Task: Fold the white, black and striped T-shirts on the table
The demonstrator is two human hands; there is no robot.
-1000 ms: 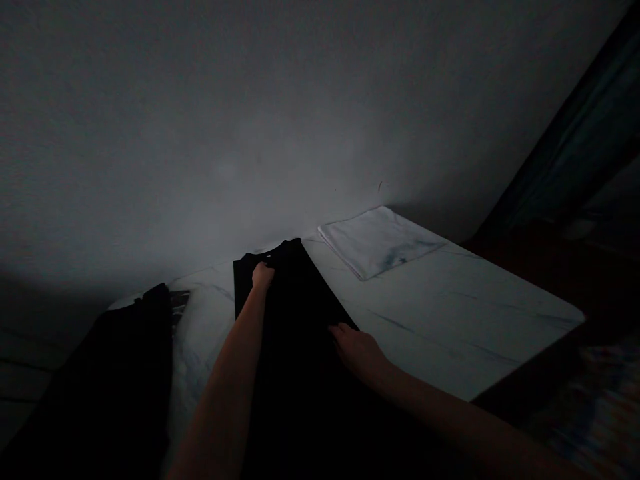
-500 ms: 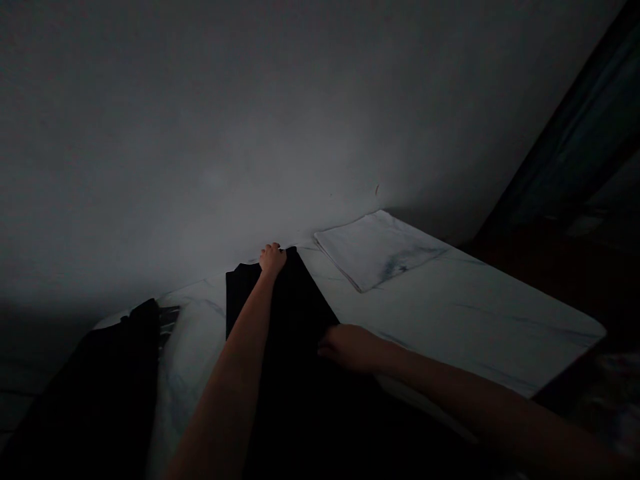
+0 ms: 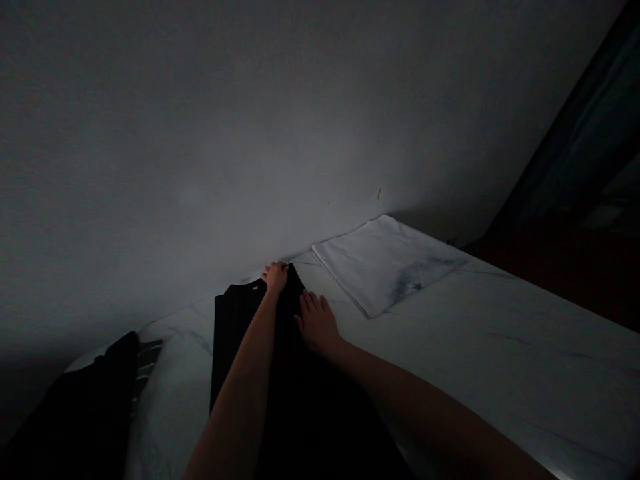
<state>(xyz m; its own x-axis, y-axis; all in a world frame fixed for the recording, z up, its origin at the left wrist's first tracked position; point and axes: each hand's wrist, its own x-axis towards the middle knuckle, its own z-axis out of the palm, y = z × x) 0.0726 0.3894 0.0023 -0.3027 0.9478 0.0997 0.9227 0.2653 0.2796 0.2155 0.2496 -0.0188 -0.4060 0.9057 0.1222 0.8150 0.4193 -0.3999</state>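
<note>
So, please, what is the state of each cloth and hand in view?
Black garment: laid out, neckline toward the wall.
White cloth: folded, lying flat.
Dark garment at left: lying; folds too dark to tell.
Striped piece beside it: only partly visible.
Left hand: at the black garment's far edge; grip unclear.
Right hand: open, on that garment's right edge.

One head-worn camera looks forward and down over the table (image 3: 500,340). It faces the wall (image 3: 300,120) from close by
</note>
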